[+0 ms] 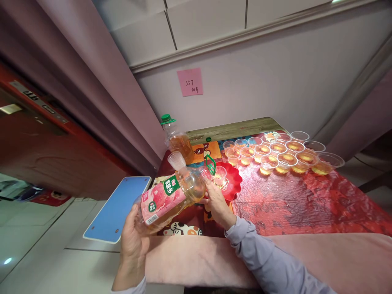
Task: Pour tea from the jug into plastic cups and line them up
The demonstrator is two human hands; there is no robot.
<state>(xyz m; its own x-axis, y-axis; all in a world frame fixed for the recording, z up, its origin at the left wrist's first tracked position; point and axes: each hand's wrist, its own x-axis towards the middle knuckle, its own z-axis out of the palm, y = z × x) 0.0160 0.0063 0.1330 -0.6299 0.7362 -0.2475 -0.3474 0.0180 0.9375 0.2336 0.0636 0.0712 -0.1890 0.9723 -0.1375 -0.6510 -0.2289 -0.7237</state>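
Juice bottle [171,196] tilted, mouth over a small cup [219,175] in a red dish [235,185] at the counter's [232,128] near-left end. Left hand [132,237] fingers wrapped round the bottle base. Right hand [217,204] curled at the neck, beside the cup; can't tell which it grips. Judgement: tip slowly from the base, keep the mouth low and centred, steady the light cup, stop short of the rim. 2nd bottle [179,141] upright behind; filled cups [281,155] in rows to the right.

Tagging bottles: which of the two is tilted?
The pink-labelled bottle, base gripped in the left hand, right hand at its neck; the green-capped bottle stands upright behind it.
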